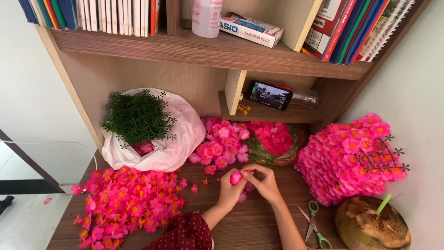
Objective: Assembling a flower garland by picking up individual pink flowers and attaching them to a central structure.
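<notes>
Together at the middle of the wooden worktop [259, 222], both hands meet over one small pink flower [236, 178]. The left hand [230, 189] curls its fingers around the bloom from the left, and the right hand [264, 181] pinches it from the other side, fingertips bent in toward it, so the flower sits clamped between the two, just above the wood. A dark red dotted sleeve [185, 233] shows at the lower edge, under the left forearm. Just beyond the hands lies a heap of pink flowers [222, 143], and beside it, to the right, a clear bag of pink petals [276, 141]. To the left of the hands a wide spread of flowers with orange centres [125, 203] covers the worktop. Behind that spread stands a white plastic bag [178, 134] with a bunch of green plastic sprigs [137, 115] rising out of it. To the right of the hands, a big mound of finished blossoms [344, 157] sits against the wall, with a dark sprig lying on top. Near the right forearm lie green-handled scissors [317, 227], and just beside them a husked coconut [372, 224] with a green straw. Farther back, a phone [269, 95] leans on a low shelf, and rows of books [88, 14] stand on the shelf above.
</notes>
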